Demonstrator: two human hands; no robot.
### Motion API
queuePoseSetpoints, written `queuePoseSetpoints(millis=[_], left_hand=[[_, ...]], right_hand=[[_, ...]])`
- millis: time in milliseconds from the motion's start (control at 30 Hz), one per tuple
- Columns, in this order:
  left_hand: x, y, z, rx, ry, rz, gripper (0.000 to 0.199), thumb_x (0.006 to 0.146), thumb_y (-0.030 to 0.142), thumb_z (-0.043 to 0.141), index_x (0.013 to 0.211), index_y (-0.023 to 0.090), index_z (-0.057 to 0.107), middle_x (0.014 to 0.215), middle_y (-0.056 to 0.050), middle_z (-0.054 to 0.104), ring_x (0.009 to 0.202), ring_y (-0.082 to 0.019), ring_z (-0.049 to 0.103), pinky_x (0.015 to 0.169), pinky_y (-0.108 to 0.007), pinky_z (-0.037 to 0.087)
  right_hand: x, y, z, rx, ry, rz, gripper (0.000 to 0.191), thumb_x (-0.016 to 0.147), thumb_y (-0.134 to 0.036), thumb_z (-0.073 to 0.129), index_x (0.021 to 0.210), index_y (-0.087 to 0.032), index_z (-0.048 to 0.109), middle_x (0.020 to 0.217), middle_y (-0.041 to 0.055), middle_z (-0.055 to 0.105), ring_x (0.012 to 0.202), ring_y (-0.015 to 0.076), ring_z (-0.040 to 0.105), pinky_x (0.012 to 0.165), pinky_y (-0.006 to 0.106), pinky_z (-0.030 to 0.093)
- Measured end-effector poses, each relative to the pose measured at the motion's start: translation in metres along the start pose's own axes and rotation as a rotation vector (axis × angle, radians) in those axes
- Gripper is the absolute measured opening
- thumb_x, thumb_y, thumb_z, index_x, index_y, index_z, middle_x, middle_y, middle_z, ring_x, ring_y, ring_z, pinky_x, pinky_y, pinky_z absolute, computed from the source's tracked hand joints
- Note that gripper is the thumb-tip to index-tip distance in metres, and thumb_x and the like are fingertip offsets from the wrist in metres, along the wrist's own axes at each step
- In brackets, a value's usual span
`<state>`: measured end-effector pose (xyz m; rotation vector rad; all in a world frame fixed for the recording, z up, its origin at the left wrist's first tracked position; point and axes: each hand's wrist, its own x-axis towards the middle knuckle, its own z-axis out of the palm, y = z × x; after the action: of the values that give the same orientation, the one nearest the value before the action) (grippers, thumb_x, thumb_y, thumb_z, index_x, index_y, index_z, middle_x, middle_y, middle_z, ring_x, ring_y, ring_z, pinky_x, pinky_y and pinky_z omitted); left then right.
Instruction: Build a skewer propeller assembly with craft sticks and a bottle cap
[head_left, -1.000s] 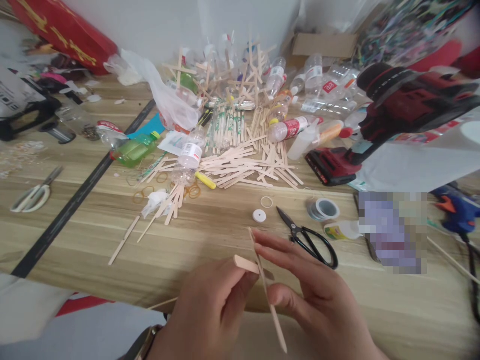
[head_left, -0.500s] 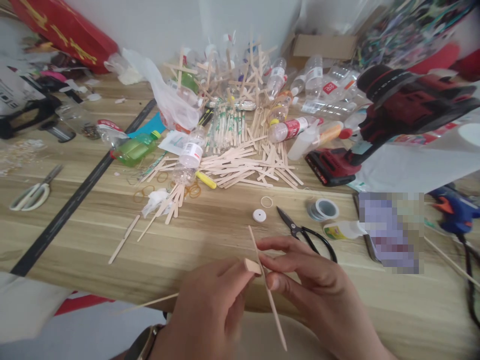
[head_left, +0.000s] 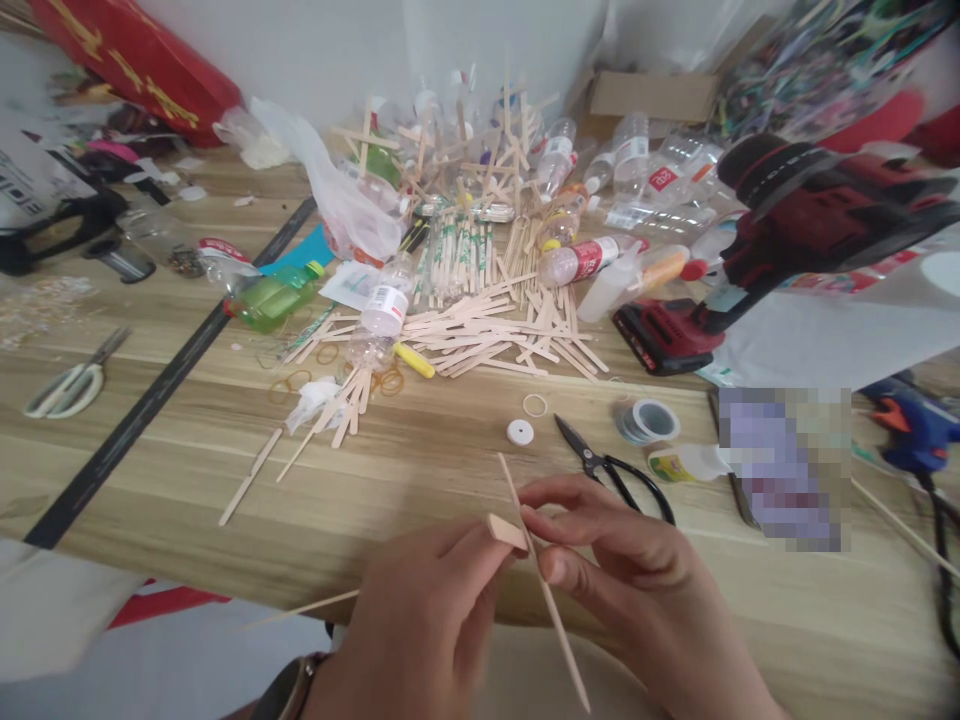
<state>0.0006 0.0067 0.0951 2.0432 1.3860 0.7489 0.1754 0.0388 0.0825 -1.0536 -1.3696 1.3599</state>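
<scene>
My left hand point(head_left: 431, 605) is closed around a flat wooden craft stick point(head_left: 505, 531), whose end shows beyond the thumb. Between the thumb and fingertips of my right hand point(head_left: 611, 565) is a thin wooden stick point(head_left: 551, 600), slanting from upper left to lower right. The flat stick's end meets the thin stick where my hands come close together; whether they are joined I cannot tell. A pale thin rod point(head_left: 311, 605) sticks out to the left of my left hand. Black-handled scissors point(head_left: 596, 462) lie just beyond my right hand, near a white disc point(head_left: 520, 432).
Loose craft sticks point(head_left: 480, 335) and plastic bottles point(head_left: 585, 258) crowd the table's back. A cordless drill point(head_left: 750, 250) stands on the right, beside a phone point(head_left: 780, 470), a glue bottle point(head_left: 686, 463) and a wire spool point(head_left: 652, 422). White-handled scissors point(head_left: 71, 385) lie left.
The thin stick's lower end has swung slightly to the right. Both hands keep their hold in nearly the same place, and the view has shifted a little.
</scene>
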Motion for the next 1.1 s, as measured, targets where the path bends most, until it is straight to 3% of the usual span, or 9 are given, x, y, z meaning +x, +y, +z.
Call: queuePoseSetpoints(millis=[100,200,433,767,933,1100], left_hand=[[0.000,0.000,0.001,-0.031,-0.016,-0.040,0.033,0.091,0.010,0.039,0.103,0.027,0.065,0.086,0.000,0.074,0.077,-0.018,0.070,0.068,-0.025,0.050],[0.001,0.001,0.002,-0.072,-0.037,-0.091,0.028,0.096,0.015,0.040,0.098,0.026,0.065,0.083,0.001,0.074,0.072,-0.016,0.069,0.064,-0.024,0.047],[0.004,0.002,0.001,-0.092,-0.056,-0.176,0.023,0.099,0.022,0.040,0.096,0.024,0.063,0.082,0.001,0.073,0.074,-0.017,0.069,0.065,-0.025,0.046],[0.007,0.006,-0.001,-0.232,-0.101,-0.256,0.028,0.099,0.028,0.041,0.081,0.021,0.062,0.071,0.002,0.069,0.058,-0.013,0.059,0.056,-0.021,0.041],[0.006,0.005,-0.003,-0.194,-0.119,-0.247,0.031,0.099,0.026,0.040,0.073,0.022,0.058,0.062,0.003,0.061,0.055,-0.012,0.054,0.055,-0.022,0.038],[0.004,0.005,-0.003,-0.154,-0.151,-0.239,0.026,0.098,0.023,0.039,0.081,0.022,0.059,0.066,0.003,0.062,0.057,-0.013,0.056,0.055,-0.021,0.038]], right_hand=[[0.001,-0.003,-0.005,-0.090,-0.034,-0.022,0.016,0.082,-0.035,0.074,0.095,-0.044,0.077,0.100,-0.0018,0.078,0.097,0.0152,0.072,0.082,0.024,0.059],[0.002,-0.003,-0.009,-0.163,-0.047,-0.033,0.019,0.088,-0.032,0.069,0.100,-0.044,0.076,0.099,-0.0029,0.079,0.092,0.0152,0.074,0.080,0.024,0.060],[-0.004,-0.002,-0.011,-0.270,-0.072,-0.070,0.031,0.086,-0.027,0.070,0.114,-0.043,0.071,0.103,-0.0033,0.078,0.092,0.0164,0.074,0.078,0.024,0.060],[-0.002,0.000,-0.008,-0.185,-0.111,-0.170,0.028,0.086,-0.018,0.069,0.107,-0.037,0.075,0.094,0.0001,0.077,0.090,0.0148,0.072,0.077,0.022,0.059],[-0.001,-0.001,-0.013,-0.370,-0.113,-0.260,0.030,0.083,-0.018,0.073,0.109,-0.032,0.074,0.103,0.0032,0.073,0.098,0.0147,0.070,0.084,0.021,0.057],[0.004,-0.005,-0.021,-0.476,-0.176,-0.308,0.027,0.083,-0.018,0.072,0.108,-0.029,0.074,0.108,0.0029,0.073,0.101,0.0142,0.070,0.087,0.019,0.055]])
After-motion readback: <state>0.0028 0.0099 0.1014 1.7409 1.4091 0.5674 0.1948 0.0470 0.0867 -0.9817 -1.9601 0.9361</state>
